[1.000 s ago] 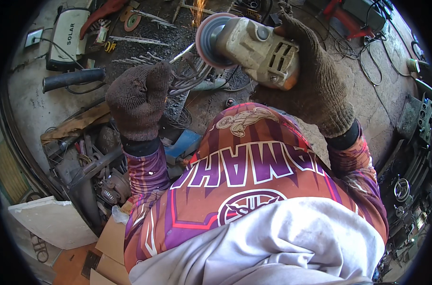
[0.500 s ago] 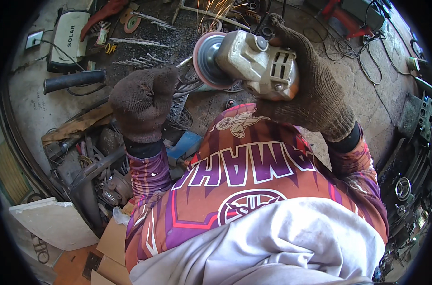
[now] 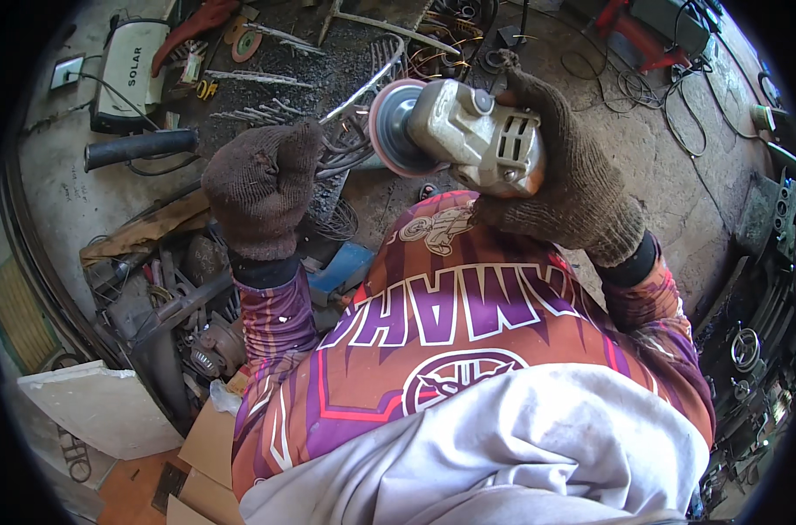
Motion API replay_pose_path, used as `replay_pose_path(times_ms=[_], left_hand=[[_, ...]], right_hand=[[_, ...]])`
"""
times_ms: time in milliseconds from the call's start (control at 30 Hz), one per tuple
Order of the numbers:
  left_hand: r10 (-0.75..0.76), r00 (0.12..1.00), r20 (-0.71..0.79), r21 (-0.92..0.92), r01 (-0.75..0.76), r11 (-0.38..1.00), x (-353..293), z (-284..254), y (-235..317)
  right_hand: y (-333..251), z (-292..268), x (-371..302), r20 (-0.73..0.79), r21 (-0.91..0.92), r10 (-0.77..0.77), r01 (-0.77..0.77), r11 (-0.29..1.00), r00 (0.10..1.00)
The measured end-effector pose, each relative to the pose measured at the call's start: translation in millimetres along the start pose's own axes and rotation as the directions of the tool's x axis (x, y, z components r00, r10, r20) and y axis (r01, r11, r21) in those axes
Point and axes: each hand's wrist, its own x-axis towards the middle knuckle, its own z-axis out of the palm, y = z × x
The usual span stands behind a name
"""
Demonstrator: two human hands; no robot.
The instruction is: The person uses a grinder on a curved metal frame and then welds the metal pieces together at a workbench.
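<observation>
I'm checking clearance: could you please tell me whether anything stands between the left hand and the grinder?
In this view, dark rods show between the left hand and the grinder; their depth is unclear.

Pretty scuffed grey angle grinder [image 3: 475, 131], upper middle of frame, pink-rimmed disc [image 3: 401, 129] facing left. 1 thin metal rod [image 3: 363, 94] slants just beside it, top bent over.

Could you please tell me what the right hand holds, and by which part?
An angle grinder, by its body, at the end away from the disc.
</observation>
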Motion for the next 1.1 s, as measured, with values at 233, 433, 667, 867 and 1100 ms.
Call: replay_pose_path(times_ms=[233,433,667,867,1100], left_hand=[[0.001,1.0,-0.008,-0.017,-0.002,1.0,0.1,0.2,2.0],[0.026,1.0,0.004,0.005,-0.026,1.0,0.1,-1.4,3.7],[0.039,0.999,0.002,-0.004,-0.039,0.999,-0.8,-0.1,2.5],[-0.004,1.0,0.017,0.016,0.004,1.0,-0.6,-0.8,1.6],[0.029,1.0,-0.007,-0.006,-0.03,1.0,0.3,0.3,-1.2]], right_hand=[[-0.9,-0.3,1.2,0.004,-0.013,-0.011,0.011,1.0,1.0],[-6.7,-1.5,4.5,-0.007,0.012,-0.013,0.013,1.0,1.0],[-8.3,-3.0,4.0,-0.01,-0.015,0.021,-0.021,1.0,1.0],[-2.7,-3.9,2.1,0.019,0.011,-0.004,0.003,1.0,1.0],[-6.2,-3.6,4.9,0.024,0.049,0.007,-0.008,0.999,1.0]])
